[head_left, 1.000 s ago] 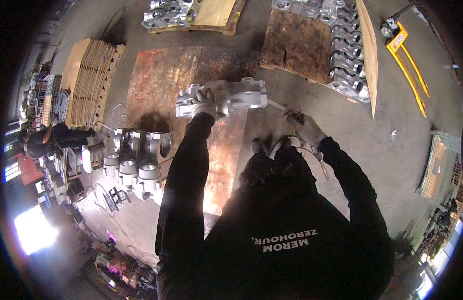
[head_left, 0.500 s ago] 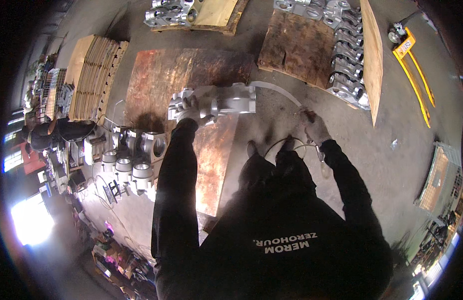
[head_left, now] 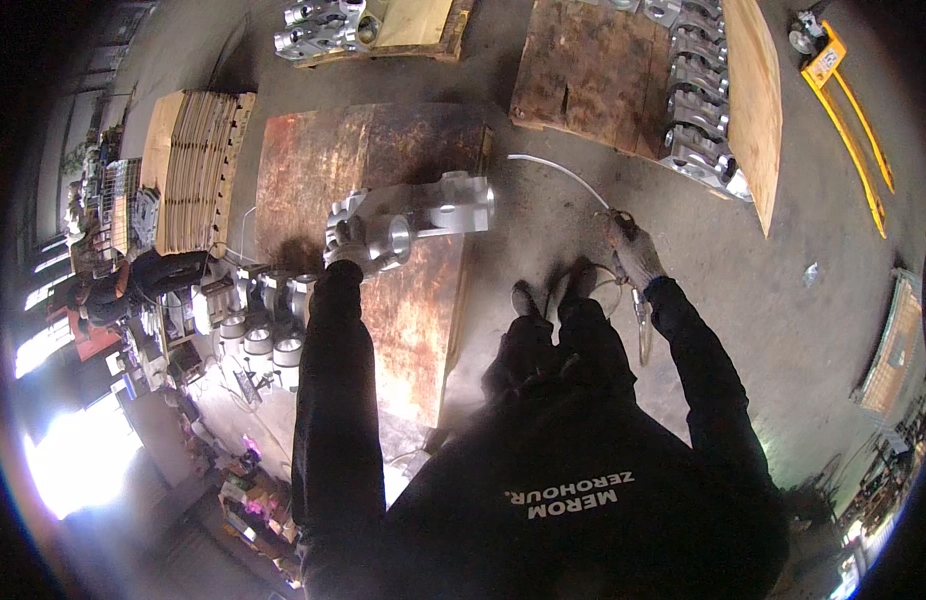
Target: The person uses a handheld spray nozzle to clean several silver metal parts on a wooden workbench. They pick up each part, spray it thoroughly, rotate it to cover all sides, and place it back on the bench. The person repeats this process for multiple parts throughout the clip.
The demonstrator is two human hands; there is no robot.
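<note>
A silvery metal casting (head_left: 453, 205) with round bores lies on a rust-stained wooden board (head_left: 413, 345). My left hand (head_left: 349, 246), gloved, is closed on the casting's left end, its fingers partly lost against the bright metal. In my gloved right hand (head_left: 638, 255) is an air blow gun, gripped at its handle. Its long curved metal tube (head_left: 568, 172) reaches up and left, the tip just beyond the casting's right end and apart from it. A hose (head_left: 643, 335) hangs below that hand.
More castings stand left of the board, among them several round-mouthed ones (head_left: 258, 343). Flat wooden panels (head_left: 195, 170) are stacked behind them. Pallets with castings (head_left: 698, 90) lie ahead. A yellow pallet jack (head_left: 848, 130) is at far right. Another person (head_left: 108, 295) is at far left.
The casting now lies more slanted, its right end a little farther left. The tube tip, formerly at that end, is now apart from it. The whole view has shifted slightly.
</note>
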